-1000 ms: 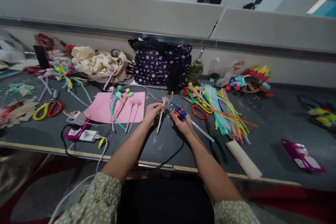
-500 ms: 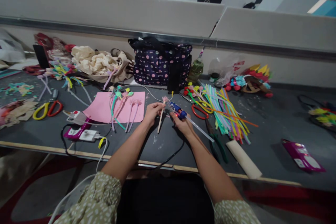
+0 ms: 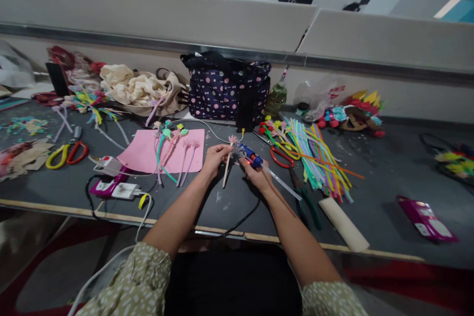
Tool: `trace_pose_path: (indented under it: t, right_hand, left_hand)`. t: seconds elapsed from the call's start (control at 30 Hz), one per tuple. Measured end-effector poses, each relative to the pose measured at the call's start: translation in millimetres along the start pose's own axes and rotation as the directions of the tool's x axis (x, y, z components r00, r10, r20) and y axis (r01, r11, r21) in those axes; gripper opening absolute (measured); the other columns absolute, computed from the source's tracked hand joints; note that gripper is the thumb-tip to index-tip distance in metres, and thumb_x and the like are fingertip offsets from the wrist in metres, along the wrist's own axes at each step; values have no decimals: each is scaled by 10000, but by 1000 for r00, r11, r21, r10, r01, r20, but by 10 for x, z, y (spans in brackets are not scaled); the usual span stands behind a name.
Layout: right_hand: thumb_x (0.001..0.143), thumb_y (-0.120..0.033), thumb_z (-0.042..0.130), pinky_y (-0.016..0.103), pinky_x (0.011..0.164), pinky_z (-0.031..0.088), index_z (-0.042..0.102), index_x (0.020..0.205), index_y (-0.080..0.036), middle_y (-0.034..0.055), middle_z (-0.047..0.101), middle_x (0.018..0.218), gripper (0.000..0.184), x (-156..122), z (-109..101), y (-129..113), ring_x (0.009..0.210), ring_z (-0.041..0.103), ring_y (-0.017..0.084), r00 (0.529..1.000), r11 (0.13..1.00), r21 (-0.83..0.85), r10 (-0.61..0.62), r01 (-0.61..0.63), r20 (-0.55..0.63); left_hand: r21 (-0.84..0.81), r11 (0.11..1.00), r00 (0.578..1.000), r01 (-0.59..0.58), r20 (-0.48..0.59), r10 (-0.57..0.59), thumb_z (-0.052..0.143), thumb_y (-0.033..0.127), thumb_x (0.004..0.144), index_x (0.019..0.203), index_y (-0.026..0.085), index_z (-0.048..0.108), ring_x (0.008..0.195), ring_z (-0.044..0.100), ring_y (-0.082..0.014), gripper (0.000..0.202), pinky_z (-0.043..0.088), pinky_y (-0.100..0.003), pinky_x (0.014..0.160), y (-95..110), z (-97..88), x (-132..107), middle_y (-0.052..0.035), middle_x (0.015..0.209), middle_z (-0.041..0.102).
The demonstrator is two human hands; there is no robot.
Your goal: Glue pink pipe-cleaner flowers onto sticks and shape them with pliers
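Note:
My left hand [image 3: 215, 158] is closed on a pink flower stick [image 3: 227, 163], its small flower head up and its stem slanting down toward me. My right hand [image 3: 256, 175] grips a blue hot glue gun [image 3: 250, 155] with a red light glowing on it; a clear glue rod sticks out behind it to the right. The gun's nozzle points at the top of the stick, just beside the flower. Both hands are over the dark grey table [image 3: 377, 192], in front of a polka-dot bag [image 3: 227, 90].
A pink paper sheet [image 3: 148, 154] with several finished flower sticks lies to the left. Coloured pipe cleaners [image 3: 314, 155], red scissors [image 3: 281, 157] and a cardboard tube [image 3: 344, 224] lie to the right. A power strip [image 3: 111, 186], yellow and red scissors [image 3: 66, 154] and cloth [image 3: 138, 88] are on the left.

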State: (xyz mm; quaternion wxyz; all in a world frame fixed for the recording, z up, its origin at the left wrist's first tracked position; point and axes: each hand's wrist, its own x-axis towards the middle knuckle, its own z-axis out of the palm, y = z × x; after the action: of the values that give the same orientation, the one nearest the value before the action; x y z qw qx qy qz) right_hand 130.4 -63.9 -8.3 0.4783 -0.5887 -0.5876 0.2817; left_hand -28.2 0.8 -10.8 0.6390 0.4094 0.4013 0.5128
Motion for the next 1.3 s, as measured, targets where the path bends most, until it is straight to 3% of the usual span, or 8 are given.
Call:
trace_pose_path:
  t: [1.3]
  right_hand:
    - [797, -567, 609, 242, 496, 422, 689, 882, -192, -1, 617, 563, 393, -23, -9, -18, 551, 605, 178, 999, 999, -49, -9, 11, 42]
  left_hand:
    - [3, 1000, 1000, -14, 1, 14, 810, 354, 614, 715, 123, 703, 466, 453, -43, 273, 353, -173, 455, -7, -7, 3, 0, 592, 591]
